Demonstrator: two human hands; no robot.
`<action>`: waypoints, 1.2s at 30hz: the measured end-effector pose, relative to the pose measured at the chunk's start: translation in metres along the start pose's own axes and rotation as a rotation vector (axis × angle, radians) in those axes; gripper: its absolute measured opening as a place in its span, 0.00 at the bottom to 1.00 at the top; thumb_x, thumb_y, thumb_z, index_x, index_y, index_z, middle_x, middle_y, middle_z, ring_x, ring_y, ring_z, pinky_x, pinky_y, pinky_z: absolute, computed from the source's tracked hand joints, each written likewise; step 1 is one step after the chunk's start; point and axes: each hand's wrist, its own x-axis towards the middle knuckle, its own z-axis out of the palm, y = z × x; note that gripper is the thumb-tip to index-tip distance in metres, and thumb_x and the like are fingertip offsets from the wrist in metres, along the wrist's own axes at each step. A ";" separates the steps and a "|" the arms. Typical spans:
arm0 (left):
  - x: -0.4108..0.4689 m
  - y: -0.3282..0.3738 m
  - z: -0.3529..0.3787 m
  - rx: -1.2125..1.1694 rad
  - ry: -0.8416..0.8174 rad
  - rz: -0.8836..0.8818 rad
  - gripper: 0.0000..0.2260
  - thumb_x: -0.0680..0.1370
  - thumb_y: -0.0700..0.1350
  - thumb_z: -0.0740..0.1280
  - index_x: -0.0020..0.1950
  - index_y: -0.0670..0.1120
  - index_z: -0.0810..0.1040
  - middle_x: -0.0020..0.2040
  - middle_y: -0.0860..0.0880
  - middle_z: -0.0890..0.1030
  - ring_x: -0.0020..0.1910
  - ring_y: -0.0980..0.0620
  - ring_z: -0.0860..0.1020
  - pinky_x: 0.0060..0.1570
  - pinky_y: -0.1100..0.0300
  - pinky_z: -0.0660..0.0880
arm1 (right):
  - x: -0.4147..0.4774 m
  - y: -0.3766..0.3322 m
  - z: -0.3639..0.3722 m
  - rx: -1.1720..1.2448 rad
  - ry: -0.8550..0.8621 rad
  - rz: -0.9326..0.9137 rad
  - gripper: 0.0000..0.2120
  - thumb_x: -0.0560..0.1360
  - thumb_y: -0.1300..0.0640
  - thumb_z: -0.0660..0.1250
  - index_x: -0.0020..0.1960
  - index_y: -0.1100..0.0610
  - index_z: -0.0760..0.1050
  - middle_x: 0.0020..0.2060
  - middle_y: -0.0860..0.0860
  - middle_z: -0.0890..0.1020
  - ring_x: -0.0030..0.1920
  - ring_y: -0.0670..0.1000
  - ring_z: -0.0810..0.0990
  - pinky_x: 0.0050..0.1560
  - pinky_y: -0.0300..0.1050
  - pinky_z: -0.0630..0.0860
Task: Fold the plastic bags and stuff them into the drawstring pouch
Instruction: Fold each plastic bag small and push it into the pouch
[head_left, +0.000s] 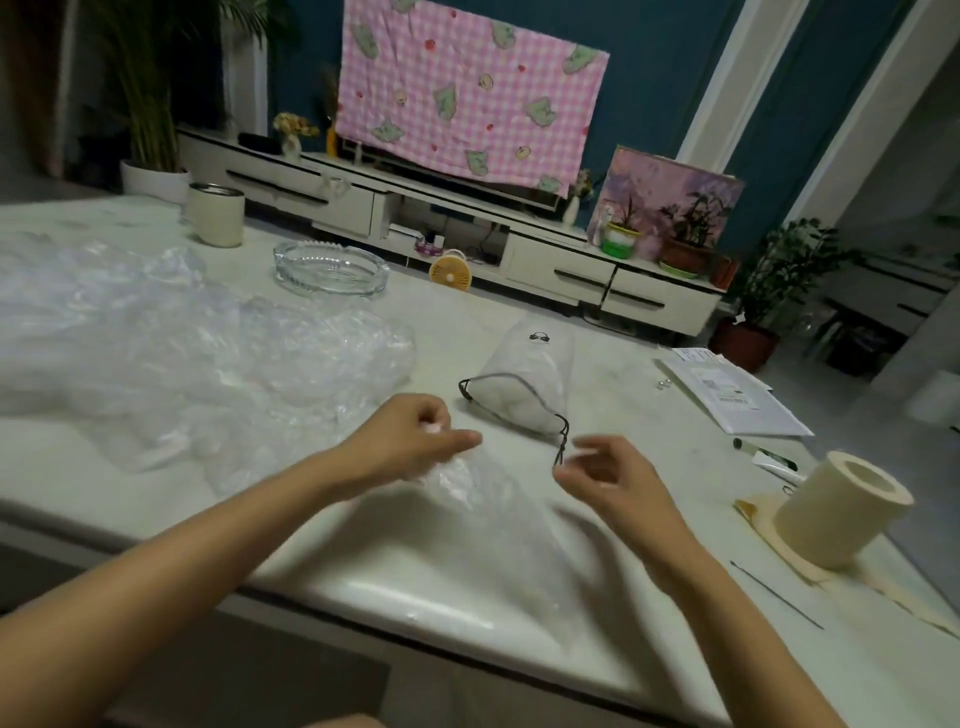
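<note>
A clear plastic bag (483, 525) lies spread on the table in front of me, its top corner pinched by my left hand (410, 441). My right hand (602, 478) hovers just right of the bag with fingers loosely curled, close to the black drawstring; whether it touches the cord I cannot tell. The white drawstring pouch (524, 384) lies beyond both hands, its dark-corded mouth facing me and something white inside. A heap of more clear plastic bags (171, 343) covers the left of the table.
A glass ashtray (332, 267) and a cream cup (215, 213) stand at the back. A paper roll (836, 514) sits on a cloth at the right, with a pen (763, 454) and papers (727, 389) behind it. The table edge (467, 660) runs just below the bag.
</note>
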 end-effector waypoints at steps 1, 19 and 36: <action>-0.002 0.009 -0.004 -0.007 -0.061 0.034 0.18 0.72 0.43 0.73 0.29 0.46 0.66 0.21 0.55 0.70 0.20 0.61 0.65 0.21 0.70 0.64 | 0.001 -0.016 -0.001 0.093 -0.133 -0.004 0.24 0.69 0.55 0.75 0.61 0.52 0.71 0.53 0.49 0.79 0.54 0.46 0.78 0.54 0.39 0.74; -0.054 0.018 0.020 -0.430 -0.103 -0.236 0.18 0.74 0.55 0.68 0.56 0.43 0.78 0.52 0.44 0.83 0.49 0.49 0.82 0.49 0.55 0.79 | -0.021 -0.041 0.022 0.279 -0.323 0.081 0.08 0.75 0.59 0.68 0.47 0.64 0.75 0.38 0.53 0.79 0.37 0.48 0.76 0.38 0.37 0.73; -0.020 0.045 0.083 -0.722 -0.087 -0.495 0.04 0.77 0.40 0.65 0.48 0.42 0.79 0.42 0.45 0.80 0.36 0.50 0.78 0.30 0.63 0.76 | 0.002 -0.050 -0.024 0.211 -0.324 0.181 0.12 0.77 0.62 0.64 0.57 0.65 0.76 0.48 0.60 0.82 0.48 0.57 0.82 0.56 0.53 0.77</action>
